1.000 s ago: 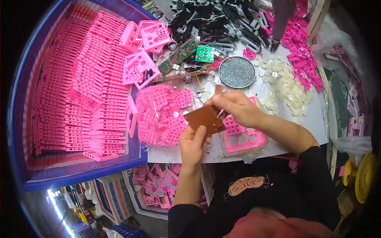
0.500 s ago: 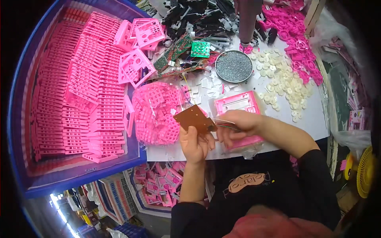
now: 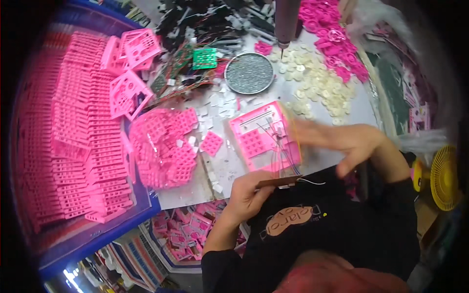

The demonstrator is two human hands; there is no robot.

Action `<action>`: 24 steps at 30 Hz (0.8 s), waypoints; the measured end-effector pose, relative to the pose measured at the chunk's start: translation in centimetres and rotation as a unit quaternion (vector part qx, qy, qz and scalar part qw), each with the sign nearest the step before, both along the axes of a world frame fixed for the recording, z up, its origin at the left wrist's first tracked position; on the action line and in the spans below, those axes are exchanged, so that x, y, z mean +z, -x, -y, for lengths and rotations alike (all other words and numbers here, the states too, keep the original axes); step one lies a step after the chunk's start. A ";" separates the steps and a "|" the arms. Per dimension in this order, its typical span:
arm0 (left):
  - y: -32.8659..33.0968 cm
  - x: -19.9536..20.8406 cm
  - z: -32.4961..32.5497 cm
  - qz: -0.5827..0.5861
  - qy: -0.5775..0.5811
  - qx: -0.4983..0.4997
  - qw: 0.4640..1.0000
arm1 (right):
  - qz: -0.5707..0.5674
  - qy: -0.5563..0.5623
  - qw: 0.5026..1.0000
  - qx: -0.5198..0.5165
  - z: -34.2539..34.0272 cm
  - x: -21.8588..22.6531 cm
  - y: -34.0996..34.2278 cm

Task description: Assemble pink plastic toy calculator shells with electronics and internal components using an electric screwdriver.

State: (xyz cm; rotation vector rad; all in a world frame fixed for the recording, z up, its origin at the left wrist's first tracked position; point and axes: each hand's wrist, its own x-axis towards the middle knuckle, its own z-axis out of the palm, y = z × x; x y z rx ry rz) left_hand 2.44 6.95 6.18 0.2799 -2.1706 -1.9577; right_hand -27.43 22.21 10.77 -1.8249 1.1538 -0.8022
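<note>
A brown circuit board [image 3: 279, 182] is pinched along its left end by my left hand [image 3: 248, 193], tilted so that mostly its edge shows. Thin wires [image 3: 282, 149] run from it up over a pink plastic housing [image 3: 272, 108] on the table. Inside the housing lies a pink grid-shaped button piece [image 3: 253, 143]. My right hand [image 3: 342, 141] is just right of the housing, thumb apart and fingers stretched leftward. Those fingertips are blurred, and nothing shows in them. Whether they touch the housing's right edge is unclear.
A blue-rimmed crate [image 3: 149, 207] of stacked pink housings fills the left. Beside it are a bag of pink button pieces [image 3: 163, 146] and a loose one [image 3: 211, 143]. Farther back are a dish of screws [image 3: 249, 73], a hanging screwdriver [image 3: 286, 22] and white discs [image 3: 317, 80].
The board has gone from lying broad side up between both hands to edge-on, closer to my body. My right hand has let go and moved right. The whole view has shifted.
</note>
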 end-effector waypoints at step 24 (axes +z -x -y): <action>-4.0 0.4 -0.5 0.239 0.059 0.132 0.960 | -0.139 -0.124 0.969 -0.162 11.9 -6.2 -5.4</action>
